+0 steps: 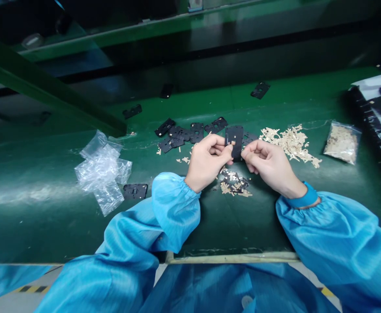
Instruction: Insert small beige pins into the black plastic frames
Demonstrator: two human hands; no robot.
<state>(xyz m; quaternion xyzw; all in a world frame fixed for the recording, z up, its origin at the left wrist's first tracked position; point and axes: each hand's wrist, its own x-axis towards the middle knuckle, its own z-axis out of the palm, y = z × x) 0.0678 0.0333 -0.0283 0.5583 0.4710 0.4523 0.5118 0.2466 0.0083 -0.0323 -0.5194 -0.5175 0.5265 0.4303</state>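
My left hand (208, 157) grips a thin black plastic phone part (234, 135), fingers behind it and thumb on its lower left. The part has small cut-outs and a beige fleck near the thumb. At its right edge my right hand (266, 161) is closed in a pinch; whatever lies between those fingertips is too small to make out. Under the hands lies a small pile of black and beige bits (238, 184). More black parts (179, 134) lie in a loose group to the left of the held one. Right of my right hand spreads a heap of beige strips (293, 141).
Clear plastic bags (104, 171) lie at the left, with a black part (135, 191) beside them. A filled clear bag (342, 142) lies at the right, near a black tray (369, 115) of parts. A green post (56, 91) slants down at the left.
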